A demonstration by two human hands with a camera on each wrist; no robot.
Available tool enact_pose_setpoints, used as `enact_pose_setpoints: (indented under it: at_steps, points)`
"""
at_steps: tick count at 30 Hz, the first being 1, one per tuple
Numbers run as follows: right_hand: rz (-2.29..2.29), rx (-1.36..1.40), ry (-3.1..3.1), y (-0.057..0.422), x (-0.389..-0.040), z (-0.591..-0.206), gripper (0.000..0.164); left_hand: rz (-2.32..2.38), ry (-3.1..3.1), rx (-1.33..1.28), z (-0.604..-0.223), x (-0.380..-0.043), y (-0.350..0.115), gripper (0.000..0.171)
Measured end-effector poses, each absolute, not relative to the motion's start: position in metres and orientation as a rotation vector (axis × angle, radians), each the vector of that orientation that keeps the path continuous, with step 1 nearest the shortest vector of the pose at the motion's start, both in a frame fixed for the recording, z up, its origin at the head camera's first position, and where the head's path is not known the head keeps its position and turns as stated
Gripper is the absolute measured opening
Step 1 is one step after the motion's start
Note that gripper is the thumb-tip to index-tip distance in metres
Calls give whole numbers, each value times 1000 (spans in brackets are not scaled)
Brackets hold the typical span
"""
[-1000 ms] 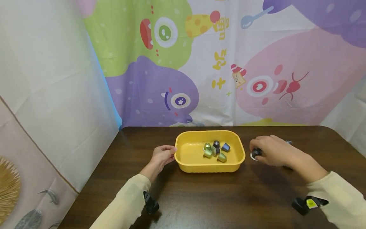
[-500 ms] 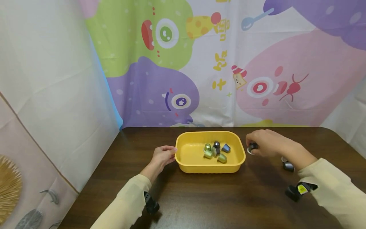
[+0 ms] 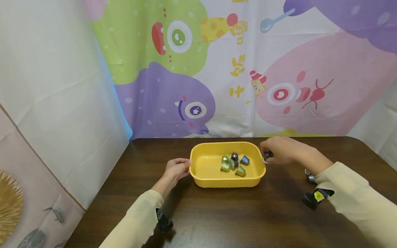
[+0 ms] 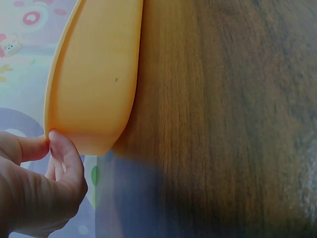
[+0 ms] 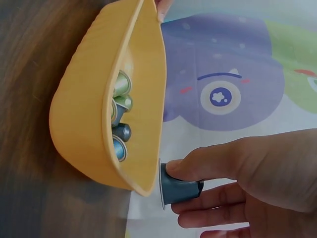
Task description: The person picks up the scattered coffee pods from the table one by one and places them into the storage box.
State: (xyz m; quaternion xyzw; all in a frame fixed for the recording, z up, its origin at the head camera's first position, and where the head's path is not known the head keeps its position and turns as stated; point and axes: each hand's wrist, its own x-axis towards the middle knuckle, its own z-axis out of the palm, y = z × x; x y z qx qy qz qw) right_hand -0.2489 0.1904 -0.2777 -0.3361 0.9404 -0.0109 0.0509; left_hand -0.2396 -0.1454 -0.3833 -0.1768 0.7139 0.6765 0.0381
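Note:
A yellow plastic basin [image 3: 227, 183] stands on the dark wooden table. My left hand [image 3: 175, 170] pinches its left rim between thumb and finger, as the left wrist view shows close up. In the right hand [image 3: 283, 150] is a dark coffee capsule [image 5: 179, 184], gripped between thumb and fingers with its pale flange towards the basin. That capsule hangs just outside the basin's right rim. Several other capsules lie grouped right of centre inside the basin: a blue capsule [image 3: 245, 159], a black capsule [image 3: 234, 156] and green ones, among them a green capsule [image 3: 240, 171].
A grey capsule [image 3: 311, 178] lies on the table [image 3: 235, 217] to the right, partly covered by the right forearm. Behind the table hangs a curtain [image 3: 229, 113] printed with cartoon monsters. Each wrist carries a small black camera.
My right hand has moved left and slightly away from me with the dark capsule, up to the basin's right rim. The left hand stays on the opposite rim.

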Motion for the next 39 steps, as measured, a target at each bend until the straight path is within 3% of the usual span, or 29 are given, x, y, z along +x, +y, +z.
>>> enact_pose_setpoints:
  at_steps: [39]
  points:
    - [118,-1078,2646,116,-291,-262,15,2078,2197,-555,-384,-240,-146,18]
